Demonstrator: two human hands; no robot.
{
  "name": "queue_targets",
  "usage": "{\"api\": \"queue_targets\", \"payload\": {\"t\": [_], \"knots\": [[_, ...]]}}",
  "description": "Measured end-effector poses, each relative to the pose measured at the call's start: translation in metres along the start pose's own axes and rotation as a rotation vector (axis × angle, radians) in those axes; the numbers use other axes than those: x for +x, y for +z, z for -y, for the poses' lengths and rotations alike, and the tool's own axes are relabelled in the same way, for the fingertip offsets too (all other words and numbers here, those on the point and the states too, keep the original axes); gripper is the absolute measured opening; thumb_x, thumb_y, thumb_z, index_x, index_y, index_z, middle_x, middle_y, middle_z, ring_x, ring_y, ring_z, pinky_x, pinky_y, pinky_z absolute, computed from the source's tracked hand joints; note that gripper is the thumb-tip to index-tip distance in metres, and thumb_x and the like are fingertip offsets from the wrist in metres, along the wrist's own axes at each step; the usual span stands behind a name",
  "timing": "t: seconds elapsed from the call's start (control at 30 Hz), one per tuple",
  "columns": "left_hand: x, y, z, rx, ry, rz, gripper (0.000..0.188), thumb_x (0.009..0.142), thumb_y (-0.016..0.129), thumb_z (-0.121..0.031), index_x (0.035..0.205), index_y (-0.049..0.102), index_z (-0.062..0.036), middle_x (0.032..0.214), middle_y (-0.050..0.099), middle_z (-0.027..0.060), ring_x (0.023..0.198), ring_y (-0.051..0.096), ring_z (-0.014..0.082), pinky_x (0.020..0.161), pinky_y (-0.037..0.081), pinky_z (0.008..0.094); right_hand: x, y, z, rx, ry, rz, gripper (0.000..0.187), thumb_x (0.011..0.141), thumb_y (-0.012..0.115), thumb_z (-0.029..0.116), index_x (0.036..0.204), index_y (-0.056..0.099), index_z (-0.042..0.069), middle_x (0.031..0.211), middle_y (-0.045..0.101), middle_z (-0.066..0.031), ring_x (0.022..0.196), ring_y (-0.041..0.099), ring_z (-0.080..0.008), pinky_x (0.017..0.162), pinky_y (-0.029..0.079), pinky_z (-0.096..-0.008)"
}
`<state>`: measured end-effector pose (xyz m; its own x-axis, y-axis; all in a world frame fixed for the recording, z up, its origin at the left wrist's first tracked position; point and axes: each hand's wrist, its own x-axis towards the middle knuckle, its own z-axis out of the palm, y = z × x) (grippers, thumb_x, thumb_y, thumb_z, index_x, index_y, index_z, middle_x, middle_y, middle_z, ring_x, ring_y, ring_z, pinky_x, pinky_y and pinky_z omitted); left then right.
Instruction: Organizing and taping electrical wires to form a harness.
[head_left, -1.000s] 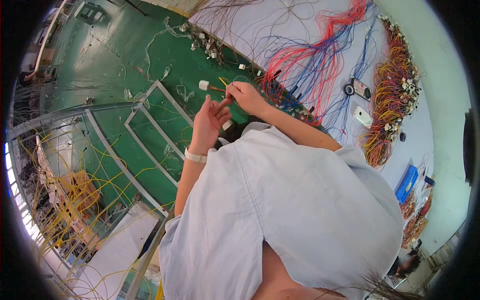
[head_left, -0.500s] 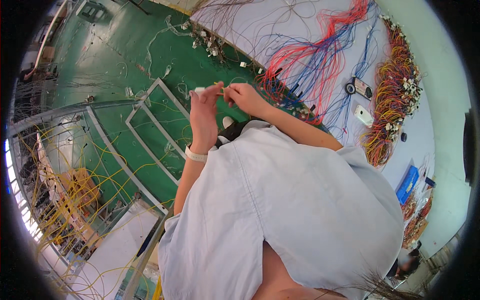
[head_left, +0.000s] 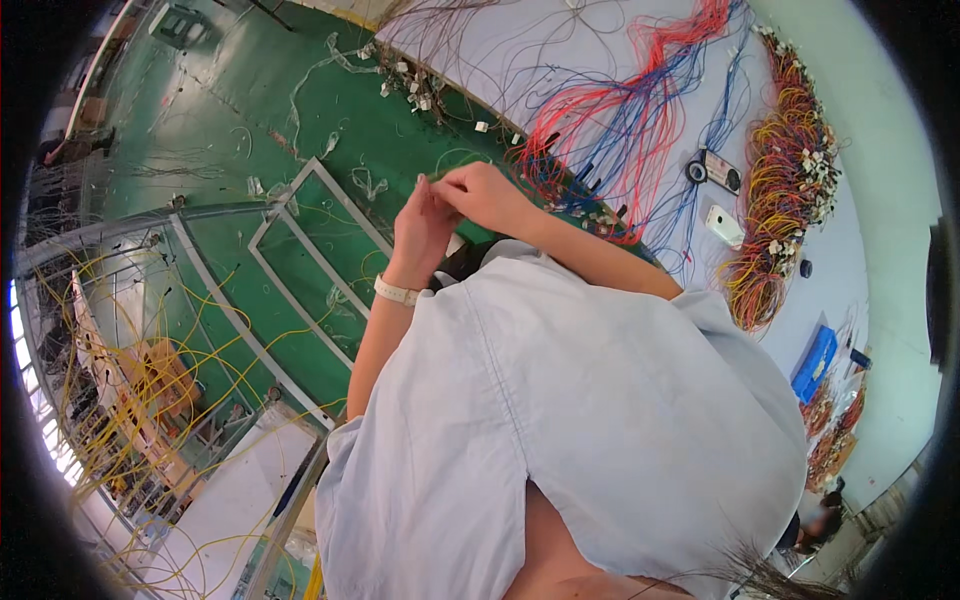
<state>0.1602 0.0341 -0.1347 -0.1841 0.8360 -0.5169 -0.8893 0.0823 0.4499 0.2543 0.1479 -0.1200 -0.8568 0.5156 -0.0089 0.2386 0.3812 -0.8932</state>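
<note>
Both my hands meet in front of my body, over the green floor. My left hand (head_left: 420, 238), with a pale watch band (head_left: 396, 292) at the wrist, has its fingers drawn together against the right fingertips. What it holds, if anything, is hidden. Thumb and fingers of my right hand (head_left: 492, 198) are pinched closed. A thin wire (head_left: 460, 155) curves out above that hand and seems to come from its grip; its ends do not show.
On the white table to the right lie red and blue wires (head_left: 650, 105), a bundle of yellow and red wires with white connectors (head_left: 785, 170), a phone (head_left: 724, 226), a tape roll (head_left: 697, 172) and a blue box (head_left: 815, 365). A metal frame (head_left: 285, 270) with yellow wires stands left.
My left hand has turned inward, and its raised, spread fingers have closed in against the right hand. The white piece and yellow bit seen by the fingers are now hidden.
</note>
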Motion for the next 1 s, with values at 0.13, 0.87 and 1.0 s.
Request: {"api": "queue_targets", "payload": {"t": [0.13, 0.87, 1.0], "knots": [[0.003, -0.006, -0.004, 0.072, 0.155, 0.048, 0.039, 0.102, 0.029, -0.029, 0.100, 0.056, -0.0014, 0.107, 0.062, 0.0132, 0.098, 0.056, 0.0246, 0.089, 0.042, 0.0377, -0.005, -0.005, -0.009, 0.449, 0.426, 0.262, 0.036, 0.091, 0.059, 0.029, 0.072, 0.067, 0.000, 0.058, 0.055, -0.0029, 0.050, 0.053, -0.0104, 0.044, 0.041, -0.0279], [0.000, 0.026, 0.008, 1.498, 0.511, -0.314, 0.033, 0.100, 0.038, -0.025, 0.087, 0.051, 0.0036, 0.073, 0.056, 0.0233, 0.068, 0.053, 0.0402, 0.062, 0.042, 0.0449, -0.014, -0.029, -0.029, 0.685, 0.608, 0.438, 0.033, 0.089, 0.061, 0.025, 0.105, 0.066, -0.004, 0.095, 0.069, -0.0118, 0.079, 0.068, -0.0203, 0.077, 0.054, -0.0293], [-0.006, 0.012, 0.013, 1.657, 0.543, -0.251, 0.029, 0.095, 0.042, -0.020, 0.086, 0.053, 0.0046, 0.078, 0.058, 0.0253, 0.077, 0.056, 0.0457, 0.065, 0.043, 0.0501, -0.010, -0.045, 0.004, -0.064, 0.207, 0.194, 0.035, 0.080, 0.070, 0.027, 0.103, 0.066, 0.000, 0.085, 0.067, -0.0093, 0.080, 0.066, -0.0224, 0.077, 0.052, -0.0313]]}}
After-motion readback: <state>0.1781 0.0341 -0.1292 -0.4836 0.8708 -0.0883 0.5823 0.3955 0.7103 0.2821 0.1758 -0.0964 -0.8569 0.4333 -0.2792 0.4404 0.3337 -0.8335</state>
